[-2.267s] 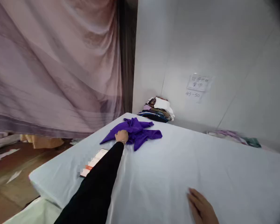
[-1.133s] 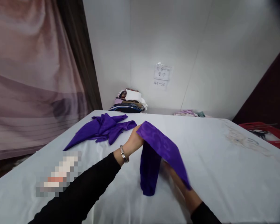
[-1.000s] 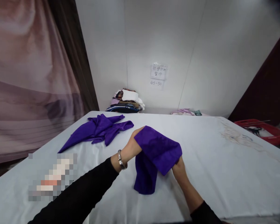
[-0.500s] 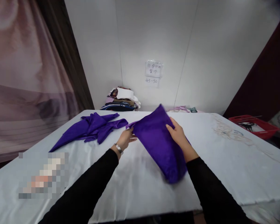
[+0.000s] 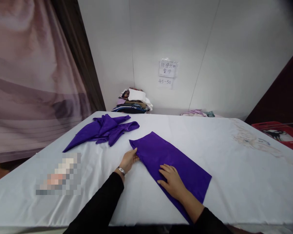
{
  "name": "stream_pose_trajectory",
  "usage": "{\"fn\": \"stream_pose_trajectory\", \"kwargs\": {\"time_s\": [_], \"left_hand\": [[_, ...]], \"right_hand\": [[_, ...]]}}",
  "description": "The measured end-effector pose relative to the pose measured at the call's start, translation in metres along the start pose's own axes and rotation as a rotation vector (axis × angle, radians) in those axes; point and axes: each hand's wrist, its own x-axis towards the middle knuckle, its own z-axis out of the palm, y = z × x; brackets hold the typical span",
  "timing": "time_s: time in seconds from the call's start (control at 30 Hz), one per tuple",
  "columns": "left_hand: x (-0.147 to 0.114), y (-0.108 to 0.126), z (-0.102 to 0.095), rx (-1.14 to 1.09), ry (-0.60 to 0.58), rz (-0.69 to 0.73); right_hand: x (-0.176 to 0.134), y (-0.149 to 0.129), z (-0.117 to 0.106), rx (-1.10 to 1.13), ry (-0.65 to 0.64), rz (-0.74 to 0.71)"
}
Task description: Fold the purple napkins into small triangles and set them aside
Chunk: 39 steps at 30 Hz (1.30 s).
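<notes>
A purple cloth napkin, folded into a long strip, lies slantwise on the white-covered table. Its far left corner sticks up a little. My left hand, with a metal band at the wrist, pinches the napkin's left edge near that corner. Flat on the napkin's middle rests my right hand, fingers spread over the fabric. My right forearm covers part of the near end. To the left, a crumpled heap of purple cloths lies apart from both hands.
A pixelated patch hides something at the left of the table. Behind the table sit a pile of folded clothes and some pink cloth. A red basket stands beyond the right edge. A handwritten sign hangs on the wall.
The napkin has come down from the air and now lies flat on the table. My right hand has let go of its edge and moved nearer, onto its surface.
</notes>
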Motion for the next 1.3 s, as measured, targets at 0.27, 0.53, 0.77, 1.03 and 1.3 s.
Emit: {"fn": "stream_pose_trajectory", "kwargs": {"time_s": [0.27, 0.53, 0.77, 1.03, 1.3], "left_hand": [[-0.006, -0.002, 0.002, -0.013, 0.046, 0.056], [-0.007, -0.003, 0.003, 0.028, 0.105, 0.07], [-0.003, -0.003, 0.008, 0.019, 0.162, 0.025], [0.017, 0.025, -0.009, -0.006, 0.32, 0.035], [0.055, 0.113, -0.004, 0.096, 0.369, 0.234]], "right_hand": [[0.006, 0.007, 0.008, -0.048, 0.088, -0.026], [0.017, 0.012, -0.004, 0.385, 0.21, 0.132], [0.034, 0.022, -0.035, 0.782, 0.384, 0.329], [0.033, 0.064, -0.094, 1.401, 0.79, 0.392], [-0.012, 0.074, -0.11, 1.553, 0.858, 0.425]]}}
